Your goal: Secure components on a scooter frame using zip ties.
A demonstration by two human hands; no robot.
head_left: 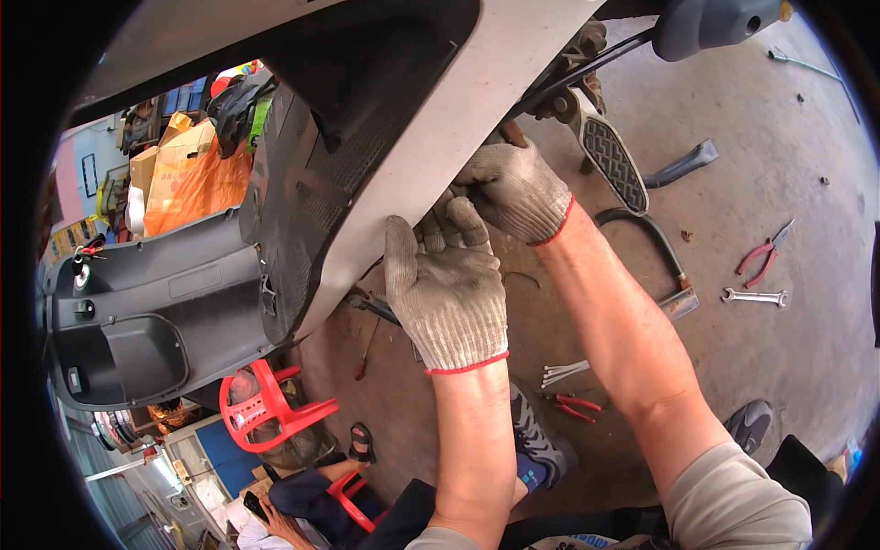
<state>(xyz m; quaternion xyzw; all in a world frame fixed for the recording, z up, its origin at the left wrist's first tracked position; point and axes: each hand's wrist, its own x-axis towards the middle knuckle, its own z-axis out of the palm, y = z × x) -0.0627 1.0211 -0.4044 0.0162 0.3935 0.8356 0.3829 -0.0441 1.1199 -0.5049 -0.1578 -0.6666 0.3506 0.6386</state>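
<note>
Both my hands wear grey knit gloves with red cuffs and work at the lower edge of a scooter's pale side panel (403,174). My left hand (447,298) is palm up, its thumb apart and lying against the panel. Its other fingers bend up under the edge, their tips partly hidden. Higher and to the right, my right hand (521,188) is closed, its fingers curled in close to the left fingertips. What it holds, if anything, is hidden. A ridged footrest (612,160) sticks out just right of it.
Red-handled pliers (759,261) and a wrench (754,297) lie on the concrete at right. Near my forearms are more red-handled pliers (576,407), white rods (565,372) and a screwdriver (361,367). A red chair (266,408) and a person holding a phone (255,506) are at lower left.
</note>
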